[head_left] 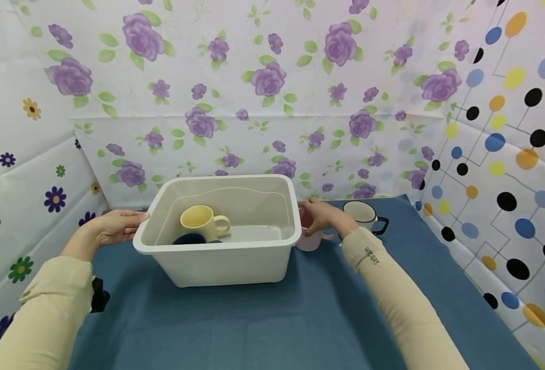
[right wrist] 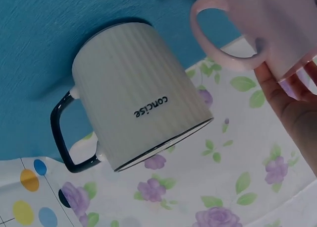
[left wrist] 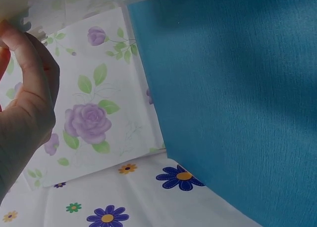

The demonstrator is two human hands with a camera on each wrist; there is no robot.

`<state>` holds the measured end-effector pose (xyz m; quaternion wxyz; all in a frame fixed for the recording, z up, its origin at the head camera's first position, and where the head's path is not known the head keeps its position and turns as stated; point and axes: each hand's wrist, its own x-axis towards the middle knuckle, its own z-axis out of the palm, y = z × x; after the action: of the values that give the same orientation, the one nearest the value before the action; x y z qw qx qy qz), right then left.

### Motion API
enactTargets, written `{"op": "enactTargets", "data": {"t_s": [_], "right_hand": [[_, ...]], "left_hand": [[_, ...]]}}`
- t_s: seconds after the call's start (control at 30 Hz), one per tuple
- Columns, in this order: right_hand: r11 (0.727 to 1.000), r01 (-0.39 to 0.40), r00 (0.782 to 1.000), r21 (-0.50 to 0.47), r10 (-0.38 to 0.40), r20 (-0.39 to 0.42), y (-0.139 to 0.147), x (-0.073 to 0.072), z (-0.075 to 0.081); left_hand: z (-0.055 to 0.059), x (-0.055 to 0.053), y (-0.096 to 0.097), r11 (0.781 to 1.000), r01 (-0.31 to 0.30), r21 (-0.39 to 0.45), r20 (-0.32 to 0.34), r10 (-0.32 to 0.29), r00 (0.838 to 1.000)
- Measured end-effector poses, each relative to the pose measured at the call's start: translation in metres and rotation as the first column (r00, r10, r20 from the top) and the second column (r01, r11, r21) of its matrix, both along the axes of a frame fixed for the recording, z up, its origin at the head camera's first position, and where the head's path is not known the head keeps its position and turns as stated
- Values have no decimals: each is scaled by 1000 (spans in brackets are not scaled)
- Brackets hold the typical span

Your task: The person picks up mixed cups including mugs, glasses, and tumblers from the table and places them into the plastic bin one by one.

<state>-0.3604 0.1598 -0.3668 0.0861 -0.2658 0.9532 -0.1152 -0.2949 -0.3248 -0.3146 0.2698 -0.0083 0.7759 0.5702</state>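
Observation:
A white plastic tub (head_left: 221, 264) stands on the blue tabletop. My left hand (head_left: 115, 227) pinches its left rim between thumb and fingers. Just outside the tub's right wall is a pink mug (head_left: 308, 243), gripped near its rim by my right hand (head_left: 324, 215); the mug's handle points right. Within the tub, a yellow mug (head_left: 196, 220) stands upright, and a dark blue cup (head_left: 189, 239) shows in front of it, mostly hidden by the front wall. In the right wrist view, a ribbed white mug (right wrist: 141, 93) with a black handle stands beside the pink one.
Blue cloth (head_left: 235, 329) covers the table. Behind it rises a wall sheet with purple roses (head_left: 268, 79); a flower-printed sheet (head_left: 4, 190) closes the left side and a dotted sheet (head_left: 508, 169) the right. The ribbed mug is near the table's back edge.

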Motion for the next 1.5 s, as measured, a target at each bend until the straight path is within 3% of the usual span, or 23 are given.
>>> {"op": "enactTargets", "data": {"t_s": [0.17,0.5,0.93,1.13,1.5], "right_hand": [[998,-63,998,-6,63,-11,0,1,2],[995,-98,995,18,98,17,9,3,11],[991,-124,989,50,119,85,16,8,34],[994,-97,984,56,87,158,17,14,48],[977,-162,981,139,144,131,16,19,73]], "left_hand": [[0,0,-2,1000,2,-9,-1,-2,1000],[1,-1,0,1000,-3,-4,12,3,1000],[2,-2,-2,1000,-16,18,22,15,1000],[1,-1,-3,1000,-11,23,26,10,1000],[2,-1,-1,1000,-5,31,14,4,1000]]}}
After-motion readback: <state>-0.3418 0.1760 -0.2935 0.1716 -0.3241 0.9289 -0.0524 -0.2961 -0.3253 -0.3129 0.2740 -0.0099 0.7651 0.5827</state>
